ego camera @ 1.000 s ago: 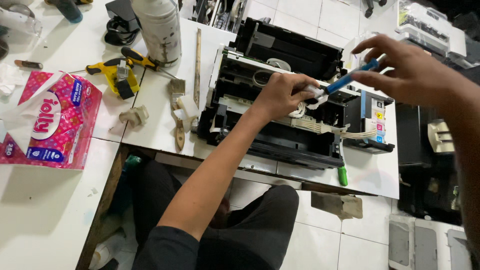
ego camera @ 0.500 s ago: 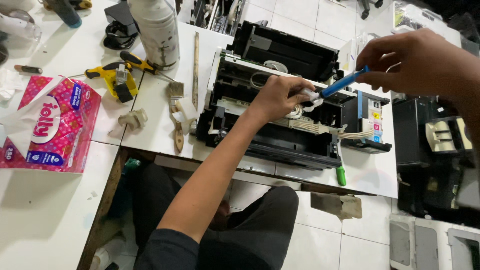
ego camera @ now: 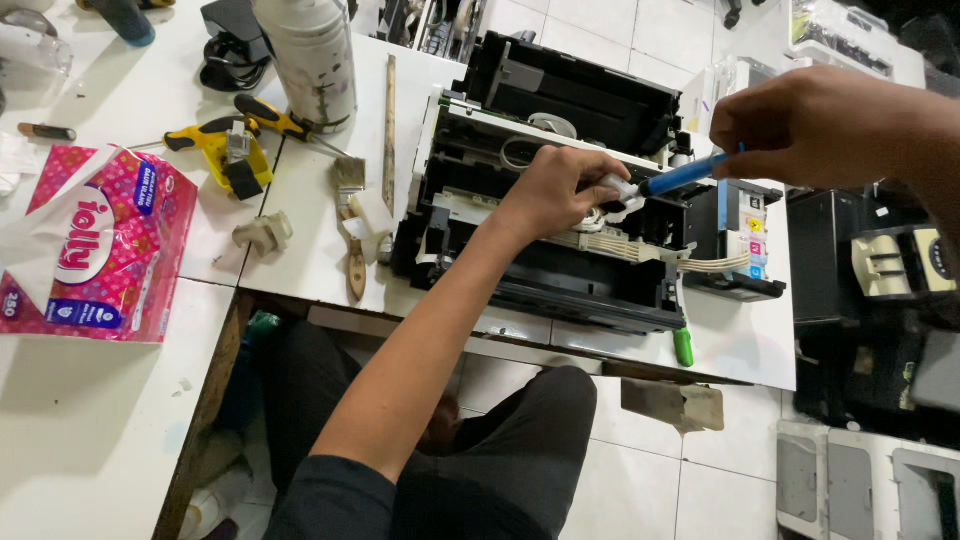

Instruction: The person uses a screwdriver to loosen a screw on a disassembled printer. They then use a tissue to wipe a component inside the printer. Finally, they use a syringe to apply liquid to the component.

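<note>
Both hands grip: right hand [ego camera: 820,125] fingers pinch blue tool [ego camera: 685,176], left hand [ego camera: 560,190] fingers clasp its white tip [ego camera: 622,190].

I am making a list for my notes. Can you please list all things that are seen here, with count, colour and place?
printer: 1, black, opened, centre of the table
blue tool: 1, blue, over the printer
white part: 1, white, at the tool's tip
tissue box: 1, pink, left
bottle: 1, white, top
paintbrush: 1, wooden handle, left of the printer
screwdriver: 1, yellow and black, near the bottle
table: 1, white
left hand: 1, holding the white part
right hand: 1, holding the blue tool
</note>
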